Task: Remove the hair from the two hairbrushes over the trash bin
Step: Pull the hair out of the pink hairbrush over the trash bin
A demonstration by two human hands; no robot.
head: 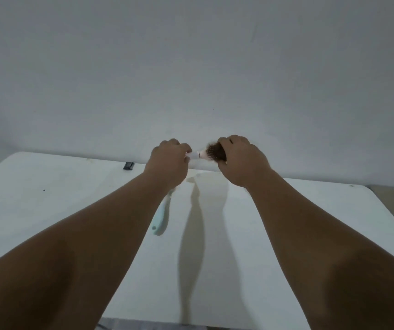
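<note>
The person held a pink brush [202, 154] out over the far edge of the table [48, 210], both arms stretched forward. The left hand [168, 161] was closed around its handle; the right hand [241, 160] was clamped over the head, where a dark wad of hair [214, 148] showed between the fingers. That hair looked not yet pulled free, so the first brush seemed only begun. A second, mint brush [161, 220] lay on the table just under the left forearm, apparently untouched. No bin was in view; whether one stood beyond the table edge could not be told.
</note>
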